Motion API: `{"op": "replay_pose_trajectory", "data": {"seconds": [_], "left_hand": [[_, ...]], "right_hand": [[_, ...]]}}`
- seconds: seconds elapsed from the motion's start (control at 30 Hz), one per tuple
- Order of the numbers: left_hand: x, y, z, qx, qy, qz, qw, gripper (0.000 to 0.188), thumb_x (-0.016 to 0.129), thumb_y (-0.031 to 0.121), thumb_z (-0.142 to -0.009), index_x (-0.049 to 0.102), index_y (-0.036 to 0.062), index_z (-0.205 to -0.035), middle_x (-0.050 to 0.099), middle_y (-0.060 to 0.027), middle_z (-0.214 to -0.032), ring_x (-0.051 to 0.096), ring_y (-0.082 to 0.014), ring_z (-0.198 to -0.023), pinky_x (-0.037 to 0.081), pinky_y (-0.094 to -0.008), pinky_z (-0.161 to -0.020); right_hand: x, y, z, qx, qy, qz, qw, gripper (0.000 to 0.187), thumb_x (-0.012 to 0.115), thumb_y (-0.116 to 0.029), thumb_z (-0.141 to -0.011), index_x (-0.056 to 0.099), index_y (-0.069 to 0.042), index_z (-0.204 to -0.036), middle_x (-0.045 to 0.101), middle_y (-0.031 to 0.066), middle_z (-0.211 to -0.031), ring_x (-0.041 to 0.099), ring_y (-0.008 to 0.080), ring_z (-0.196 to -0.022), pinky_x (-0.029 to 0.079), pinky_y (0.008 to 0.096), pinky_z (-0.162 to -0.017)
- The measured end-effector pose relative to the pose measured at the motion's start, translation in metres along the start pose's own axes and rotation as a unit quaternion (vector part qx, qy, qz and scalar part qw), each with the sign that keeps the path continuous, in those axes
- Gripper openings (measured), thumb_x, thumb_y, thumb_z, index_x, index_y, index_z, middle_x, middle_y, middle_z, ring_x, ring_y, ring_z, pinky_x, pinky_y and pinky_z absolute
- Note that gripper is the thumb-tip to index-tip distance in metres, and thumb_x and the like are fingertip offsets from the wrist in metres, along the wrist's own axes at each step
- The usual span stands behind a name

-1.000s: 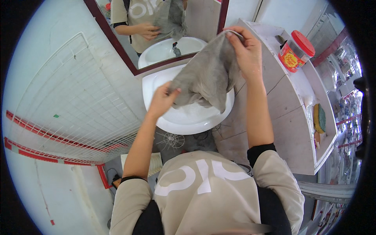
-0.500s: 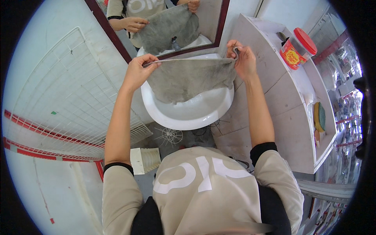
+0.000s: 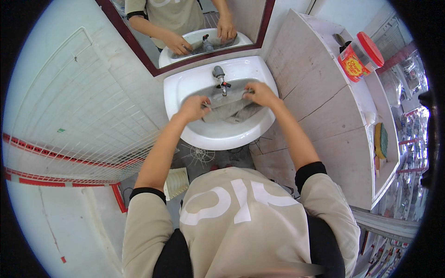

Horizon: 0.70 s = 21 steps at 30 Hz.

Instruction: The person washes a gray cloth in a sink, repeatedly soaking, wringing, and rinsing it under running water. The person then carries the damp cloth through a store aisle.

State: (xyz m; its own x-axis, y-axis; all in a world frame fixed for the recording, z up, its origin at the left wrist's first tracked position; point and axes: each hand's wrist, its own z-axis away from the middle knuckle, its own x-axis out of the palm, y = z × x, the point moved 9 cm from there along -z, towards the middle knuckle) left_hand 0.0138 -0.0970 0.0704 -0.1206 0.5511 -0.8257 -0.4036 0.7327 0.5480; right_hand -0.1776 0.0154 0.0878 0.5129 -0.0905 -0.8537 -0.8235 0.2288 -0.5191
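A grey cloth (image 3: 227, 111) hangs down into the bowl of a white washbasin (image 3: 204, 139), its lower part bunched on the bottom. My left hand (image 3: 194, 109) pinches one upper corner at the bowl's left side. At the other corner, my right hand (image 3: 260, 94) grips the cloth with closed fingers, near the right inner wall. Between both hands stands a grey tap (image 3: 219, 75) with a dark handle, just behind the cloth. Motion blurs the cloth's upper edge.
A mirror (image 3: 199, 60) with a dark red frame hangs behind the basin. To the right, a whitish shelf unit (image 3: 320, 92) carries a red-lidded jar (image 3: 359, 60) and a yellow-green sponge (image 3: 380, 140). A white wire rack (image 3: 92, 116) leans at left, above a cream-coloured container (image 3: 176, 183).
Both hands have come down into the basin with the cloth, which was spread out above it. The tap, covered by the cloth before, now shows.
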Motion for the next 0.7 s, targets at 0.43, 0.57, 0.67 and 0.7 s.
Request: {"op": "replay_pose_trajectory", "data": {"seconds": [0.43, 0.57, 0.67, 0.7], "left_hand": [[0.05, -0.035, -0.021, -0.112, 0.031, -0.096, 0.989, 0.047, 0.06, 0.031, -0.085, 0.054, 0.0093, -0.126, 0.064, -0.0158, -0.112, 0.059, -0.0336, -0.103, 0.046, -0.042, -0.09], [0.046, -0.049, -0.023, -0.15, 0.173, 0.161, 0.96, 0.042, 0.063, 0.023, -0.083, 0.057, 0.0051, -0.121, 0.066, -0.0167, -0.105, 0.062, -0.03, -0.1, 0.047, -0.037, -0.087], [0.056, -0.056, -0.021, -0.177, 0.173, 0.232, 0.941, 0.04, 0.064, 0.022, -0.081, 0.059, 0.0048, -0.117, 0.067, -0.0178, -0.103, 0.063, -0.0319, -0.099, 0.047, -0.0387, -0.086], [0.061, -0.058, -0.019, -0.198, 0.155, 0.237, 0.938, 0.04, 0.065, 0.023, -0.08, 0.06, 0.0051, -0.116, 0.067, -0.0184, -0.103, 0.063, -0.0335, -0.098, 0.047, -0.04, -0.086]], "right_hand": [[0.067, 0.031, -0.012, 0.063, -0.025, 0.064, 0.996, 0.043, 0.073, -0.034, -0.073, 0.067, -0.009, -0.107, 0.063, 0.0137, -0.103, 0.059, 0.0303, -0.098, 0.046, 0.0388, -0.084], [0.067, 0.042, -0.02, 0.124, 0.056, -0.224, 0.965, 0.036, 0.072, -0.027, -0.074, 0.068, -0.004, -0.101, 0.067, 0.0136, -0.09, 0.064, 0.0279, -0.082, 0.049, 0.0346, -0.074], [0.077, 0.047, -0.016, 0.181, 0.073, -0.309, 0.931, 0.043, 0.075, -0.029, -0.071, 0.067, 0.001, -0.102, 0.068, 0.0148, -0.087, 0.064, 0.0254, -0.08, 0.049, 0.0321, -0.078], [0.074, 0.041, -0.017, 0.149, 0.052, -0.259, 0.953, 0.05, 0.077, -0.03, -0.068, 0.066, 0.002, -0.105, 0.067, 0.0162, -0.091, 0.063, 0.0262, -0.084, 0.048, 0.0321, -0.08]]}}
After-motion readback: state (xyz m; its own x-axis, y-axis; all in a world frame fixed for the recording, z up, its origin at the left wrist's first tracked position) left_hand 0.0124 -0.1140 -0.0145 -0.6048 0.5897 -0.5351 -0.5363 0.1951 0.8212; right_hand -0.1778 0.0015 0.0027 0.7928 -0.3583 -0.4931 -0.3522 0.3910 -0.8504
